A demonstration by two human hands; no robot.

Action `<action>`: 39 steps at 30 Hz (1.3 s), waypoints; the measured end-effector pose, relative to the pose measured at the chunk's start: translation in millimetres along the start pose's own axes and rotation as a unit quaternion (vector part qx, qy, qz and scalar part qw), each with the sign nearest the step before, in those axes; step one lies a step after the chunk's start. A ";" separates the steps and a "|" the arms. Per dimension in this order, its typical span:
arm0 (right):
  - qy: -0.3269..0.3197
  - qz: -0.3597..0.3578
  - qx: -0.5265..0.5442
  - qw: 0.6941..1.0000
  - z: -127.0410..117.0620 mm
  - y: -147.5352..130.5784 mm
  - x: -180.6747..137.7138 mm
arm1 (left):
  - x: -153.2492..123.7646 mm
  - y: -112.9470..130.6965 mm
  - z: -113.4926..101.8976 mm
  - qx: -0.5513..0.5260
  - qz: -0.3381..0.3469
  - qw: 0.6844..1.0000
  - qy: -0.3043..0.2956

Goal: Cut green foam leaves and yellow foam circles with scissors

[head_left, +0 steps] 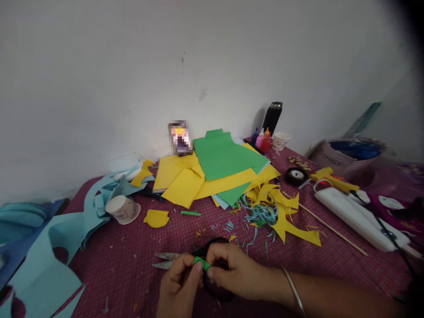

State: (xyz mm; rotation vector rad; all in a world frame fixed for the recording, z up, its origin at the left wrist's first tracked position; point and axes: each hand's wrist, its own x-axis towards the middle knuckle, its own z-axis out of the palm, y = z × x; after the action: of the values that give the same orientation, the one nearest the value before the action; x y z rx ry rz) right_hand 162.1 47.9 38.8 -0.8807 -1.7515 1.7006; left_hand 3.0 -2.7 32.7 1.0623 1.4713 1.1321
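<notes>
A small piece of green paper (pixel 202 263) is pinched between both hands, low in the middle of the head view. My left hand (pixel 181 285) grips its left end between thumb and finger. On its right end, my right hand (pixel 233 269) is closed with thumb and fingertips; a bangle circles that wrist. Just beneath and behind the hands lies a pair of scissors (pixel 165 260), blades pointing left and slightly apart. Its dark handles are partly hidden by the hands. A folded yellow paper cutout (pixel 157 218) rests beyond them on the checked tablecloth (pixel 126 251).
Green sheets (pixel 225 154) and yellow sheets (pixel 183 187) are piled by the wall. Blue paper offcuts (pixel 46 260) spread left near a paper cup (pixel 121 208). Right are yellow scraps (pixel 286 216), a wooden stick (pixel 331 227), black tape (pixel 296 176), a yellow glue gun (pixel 334 180) and a white power strip (pixel 357 216).
</notes>
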 end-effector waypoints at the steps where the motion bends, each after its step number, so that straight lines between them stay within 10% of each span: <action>1: 0.000 -0.001 -0.002 1.000 -0.1 -0.1 0.0 | 0.1 0.4 -0.1 -0.001 -0.001 1.000 -0.003; 39: -0.001 -0.002 -0.017 1.000 -0.2 -1.1 -0.2 | 0.2 -0.3 -0.9 0.004 -0.001 1.000 -0.010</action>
State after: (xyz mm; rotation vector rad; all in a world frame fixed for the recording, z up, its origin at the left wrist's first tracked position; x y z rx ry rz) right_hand 162.3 47.9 39.9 -0.8907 -1.7880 1.6750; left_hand 2.0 -2.7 32.4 1.0744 1.4619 1.1112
